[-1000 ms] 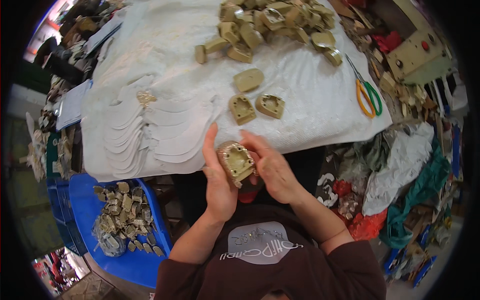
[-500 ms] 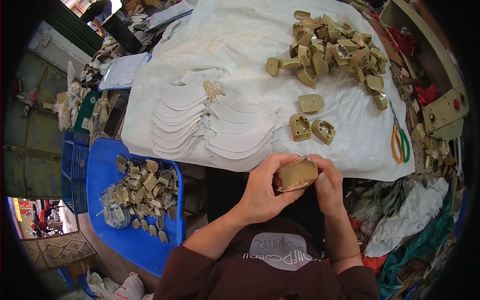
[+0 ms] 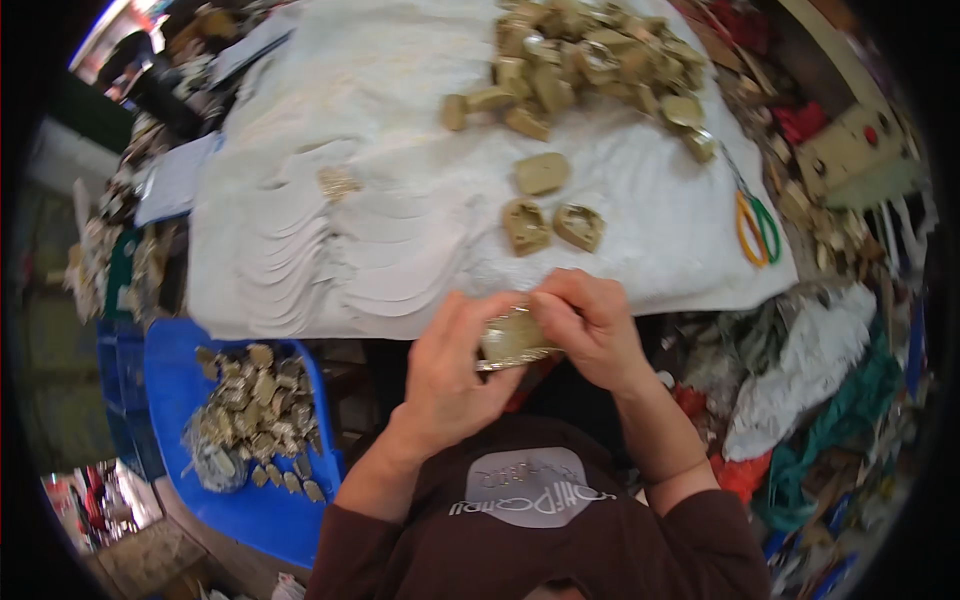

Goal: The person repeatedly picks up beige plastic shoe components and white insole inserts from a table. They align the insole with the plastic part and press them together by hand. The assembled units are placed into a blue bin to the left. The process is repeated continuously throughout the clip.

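Two hands share one small tan piece (image 3: 512,338), held in the air just off the near edge of the table (image 3: 640,270), above the person's lap. The left hand (image 3: 452,372) cups it from below and the left side, fingers wrapped up around its edge; the right hand (image 3: 590,325) presses down on its top right corner with fingertips pinched together. Much of the piece is hidden by the fingers, so how firm the grip is cannot be told.

The hold sits past the table edge, so in my judgement a slip would send the piece down to the lap or floor, not onto the white cloth (image 3: 400,120). The blue bin (image 3: 250,500) of similar pieces lies well to the left, too far to catch it. Hard pressing at one corner could also twist the piece out of the left palm.

Two matching tan pieces (image 3: 552,226) lie near the edge just beyond the hands; a forward jerk could knock them. The scissors (image 3: 757,226) rest well apart on the right.
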The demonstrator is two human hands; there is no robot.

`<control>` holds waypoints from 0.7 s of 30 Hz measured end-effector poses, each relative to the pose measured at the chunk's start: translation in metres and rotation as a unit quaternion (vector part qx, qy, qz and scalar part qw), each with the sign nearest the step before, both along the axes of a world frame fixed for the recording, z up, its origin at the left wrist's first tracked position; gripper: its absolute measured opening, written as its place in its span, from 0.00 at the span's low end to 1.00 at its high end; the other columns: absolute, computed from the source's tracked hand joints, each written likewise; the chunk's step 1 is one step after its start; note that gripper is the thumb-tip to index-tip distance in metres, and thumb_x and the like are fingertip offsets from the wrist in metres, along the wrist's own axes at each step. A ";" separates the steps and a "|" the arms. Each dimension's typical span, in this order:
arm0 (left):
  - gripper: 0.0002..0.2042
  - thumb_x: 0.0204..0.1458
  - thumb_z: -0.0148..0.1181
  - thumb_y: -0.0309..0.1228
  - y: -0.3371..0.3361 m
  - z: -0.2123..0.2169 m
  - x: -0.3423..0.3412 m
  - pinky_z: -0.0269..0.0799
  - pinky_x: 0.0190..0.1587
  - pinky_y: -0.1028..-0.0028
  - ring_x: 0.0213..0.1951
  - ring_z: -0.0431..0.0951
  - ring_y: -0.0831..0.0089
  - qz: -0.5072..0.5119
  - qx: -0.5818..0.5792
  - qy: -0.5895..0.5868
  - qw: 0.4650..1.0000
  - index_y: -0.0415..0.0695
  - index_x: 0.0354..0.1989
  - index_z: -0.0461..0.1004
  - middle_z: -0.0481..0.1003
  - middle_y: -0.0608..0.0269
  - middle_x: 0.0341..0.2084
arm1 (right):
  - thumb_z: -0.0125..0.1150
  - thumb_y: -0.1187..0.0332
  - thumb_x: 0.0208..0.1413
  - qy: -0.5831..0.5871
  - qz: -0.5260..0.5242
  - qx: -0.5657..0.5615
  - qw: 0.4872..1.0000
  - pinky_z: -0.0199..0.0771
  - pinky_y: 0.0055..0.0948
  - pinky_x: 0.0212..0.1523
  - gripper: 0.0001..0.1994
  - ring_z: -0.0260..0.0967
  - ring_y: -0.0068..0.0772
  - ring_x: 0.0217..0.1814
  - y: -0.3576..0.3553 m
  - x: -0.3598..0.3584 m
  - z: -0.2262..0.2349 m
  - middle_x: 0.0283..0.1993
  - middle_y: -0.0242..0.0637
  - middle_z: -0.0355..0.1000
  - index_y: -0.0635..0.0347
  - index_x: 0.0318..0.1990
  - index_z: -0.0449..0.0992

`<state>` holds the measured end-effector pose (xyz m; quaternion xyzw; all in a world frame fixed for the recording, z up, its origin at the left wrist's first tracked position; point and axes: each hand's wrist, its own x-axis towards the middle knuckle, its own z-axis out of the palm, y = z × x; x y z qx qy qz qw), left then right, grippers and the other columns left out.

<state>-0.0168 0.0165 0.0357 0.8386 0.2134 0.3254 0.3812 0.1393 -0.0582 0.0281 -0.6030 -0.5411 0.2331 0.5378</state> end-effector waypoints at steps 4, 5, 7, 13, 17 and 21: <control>0.25 0.29 0.69 0.22 -0.006 -0.015 0.006 0.62 0.24 0.83 0.23 0.66 0.82 0.031 -0.010 -0.027 0.999 0.41 0.41 0.69 0.69 0.65 0.26 | 0.52 0.65 0.61 0.262 0.066 -0.084 0.959 0.65 0.21 0.30 0.11 0.63 0.17 0.28 -0.007 0.007 -0.010 0.28 0.28 0.68 0.64 0.39 0.74; 0.25 0.29 0.70 0.22 -0.007 -0.016 0.005 0.62 0.25 0.83 0.23 0.66 0.82 0.041 -0.005 -0.031 0.999 0.41 0.40 0.68 0.69 0.65 0.26 | 0.51 0.64 0.61 0.316 0.095 -0.076 0.941 0.65 0.20 0.31 0.12 0.63 0.17 0.30 -0.008 0.007 -0.013 0.31 0.28 0.69 0.64 0.42 0.74; 0.26 0.29 0.71 0.24 -0.010 -0.013 0.011 0.64 0.24 0.81 0.22 0.67 0.81 0.047 0.029 -0.023 0.998 0.39 0.39 0.65 0.70 0.62 0.25 | 0.49 0.67 0.62 0.378 0.117 -0.079 0.915 0.66 0.20 0.36 0.12 0.64 0.16 0.35 -0.012 0.009 -0.017 0.33 0.28 0.70 0.63 0.46 0.73; 0.25 0.26 0.74 0.26 -0.024 -0.029 0.031 0.70 0.23 0.69 0.21 0.73 0.60 0.137 0.132 -0.052 0.980 0.36 0.35 0.66 0.69 0.56 0.24 | 0.46 0.65 0.63 0.153 -0.081 -0.030 0.984 0.67 0.21 0.36 0.13 0.65 0.18 0.34 -0.010 -0.017 -0.022 0.33 0.31 0.71 0.65 0.44 0.74; 0.25 0.26 0.74 0.27 -0.020 -0.035 0.032 0.70 0.24 0.68 0.22 0.74 0.59 0.148 0.142 -0.038 0.978 0.37 0.35 0.67 0.70 0.56 0.24 | 0.45 0.65 0.64 0.432 -0.018 -0.029 0.901 0.66 0.21 0.42 0.15 0.65 0.20 0.40 -0.009 -0.017 -0.032 0.40 0.34 0.70 0.66 0.50 0.70; 0.25 0.27 0.74 0.26 -0.017 -0.033 0.028 0.70 0.24 0.69 0.22 0.74 0.60 0.161 0.135 -0.048 0.976 0.37 0.35 0.67 0.70 0.56 0.24 | 0.45 0.67 0.63 0.352 0.011 -0.050 0.934 0.66 0.24 0.48 0.18 0.65 0.24 0.46 -0.013 -0.018 -0.029 0.46 0.38 0.69 0.66 0.57 0.63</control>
